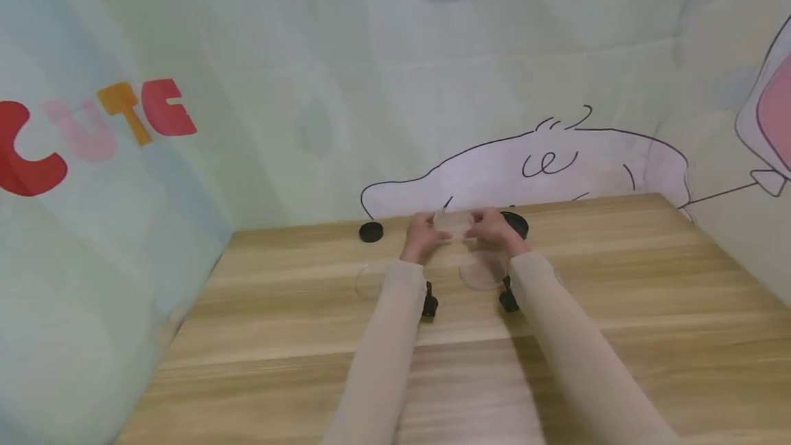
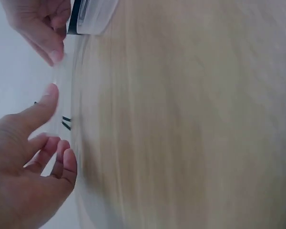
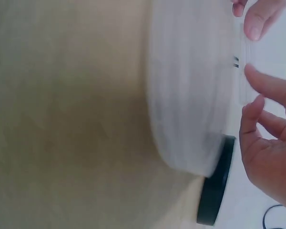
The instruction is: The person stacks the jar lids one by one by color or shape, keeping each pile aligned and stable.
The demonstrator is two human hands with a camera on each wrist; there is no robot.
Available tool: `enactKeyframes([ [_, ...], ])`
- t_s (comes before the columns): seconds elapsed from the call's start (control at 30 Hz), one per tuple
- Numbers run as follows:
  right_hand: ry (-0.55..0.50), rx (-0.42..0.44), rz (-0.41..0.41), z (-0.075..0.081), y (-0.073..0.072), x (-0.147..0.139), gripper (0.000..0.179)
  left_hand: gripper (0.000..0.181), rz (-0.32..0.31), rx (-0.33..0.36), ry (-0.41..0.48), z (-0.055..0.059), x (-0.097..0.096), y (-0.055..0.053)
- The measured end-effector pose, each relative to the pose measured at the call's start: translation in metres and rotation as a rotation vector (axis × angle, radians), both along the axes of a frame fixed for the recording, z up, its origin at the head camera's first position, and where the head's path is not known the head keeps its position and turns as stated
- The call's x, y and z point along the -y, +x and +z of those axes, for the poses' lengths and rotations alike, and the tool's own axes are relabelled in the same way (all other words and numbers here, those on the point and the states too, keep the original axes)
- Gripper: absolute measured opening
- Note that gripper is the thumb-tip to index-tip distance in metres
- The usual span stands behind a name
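At the far side of the table, my left hand point(image 1: 422, 233) and my right hand point(image 1: 494, 227) pinch a clear, flat-looking piece point(image 1: 454, 224) between them. It is so see-through that its exact kind is hard to tell. In the left wrist view, thumb and fingers of the left hand point(image 2: 33, 167) are at its near edge, the right hand point(image 2: 40, 28) at the other. The right wrist view has the right hand point(image 3: 271, 129) curled at one side of the clear piece point(image 3: 245, 57). Just below the right hand stands a clear round container point(image 1: 484, 271).
One black round lid point(image 1: 371, 232) lies left of the hands; another black lid point(image 1: 514, 224) is partly behind the right hand. A second clear round container point(image 1: 371, 280) is partly covered by the left sleeve. Two small black objects point(image 1: 430, 301) sit near the forearms. A printed cloth hangs behind.
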State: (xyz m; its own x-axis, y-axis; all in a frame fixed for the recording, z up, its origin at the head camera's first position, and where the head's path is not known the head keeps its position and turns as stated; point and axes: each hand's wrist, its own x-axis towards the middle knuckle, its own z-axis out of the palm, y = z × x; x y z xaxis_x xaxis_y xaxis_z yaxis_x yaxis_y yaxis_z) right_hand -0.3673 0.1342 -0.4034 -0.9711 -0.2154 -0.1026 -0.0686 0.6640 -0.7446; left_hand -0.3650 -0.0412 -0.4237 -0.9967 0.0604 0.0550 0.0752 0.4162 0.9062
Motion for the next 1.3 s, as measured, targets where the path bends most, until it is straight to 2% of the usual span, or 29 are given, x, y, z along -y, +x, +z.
enactKeyframes([
  [0.1,-0.065,-0.014,0.024,0.006,-0.001,-0.004,0.056,0.058,0.003,-0.08,-0.02,0.004,0.006,0.0],
  [0.2,-0.125,-0.019,0.025,0.014,-0.001,-0.011,0.064,0.064,-0.027,-0.15,-0.02,0.013,0.009,-0.001],
  [0.33,-0.177,-0.03,0.033,0.023,0.005,-0.022,0.066,0.066,-0.059,-0.168,0.017,0.025,0.008,0.004],
  [0.5,-0.218,-0.054,0.055,0.027,0.024,-0.033,0.066,0.066,-0.054,-0.168,0.055,0.032,0.006,0.027],
  [0.67,-0.259,-0.065,0.082,0.028,0.051,-0.039,0.064,0.059,-0.074,-0.254,0.038,0.031,0.004,0.056],
  [0.77,-0.275,-0.083,0.094,0.027,0.064,-0.043,0.063,0.057,-0.1,-0.281,0.034,0.029,0.002,0.067],
  [0.9,-0.268,-0.079,0.098,0.023,0.076,-0.05,0.061,0.057,-0.137,-0.261,0.025,0.024,-0.003,0.075],
  [1.1,-0.24,-0.016,0.099,0.01,0.086,-0.058,0.064,0.059,-0.144,-0.237,0.003,0.011,-0.008,0.081],
  [1.3,-0.232,0.045,0.107,-0.006,0.085,-0.061,0.065,0.056,-0.144,-0.141,0.014,0.0,-0.007,0.086],
])
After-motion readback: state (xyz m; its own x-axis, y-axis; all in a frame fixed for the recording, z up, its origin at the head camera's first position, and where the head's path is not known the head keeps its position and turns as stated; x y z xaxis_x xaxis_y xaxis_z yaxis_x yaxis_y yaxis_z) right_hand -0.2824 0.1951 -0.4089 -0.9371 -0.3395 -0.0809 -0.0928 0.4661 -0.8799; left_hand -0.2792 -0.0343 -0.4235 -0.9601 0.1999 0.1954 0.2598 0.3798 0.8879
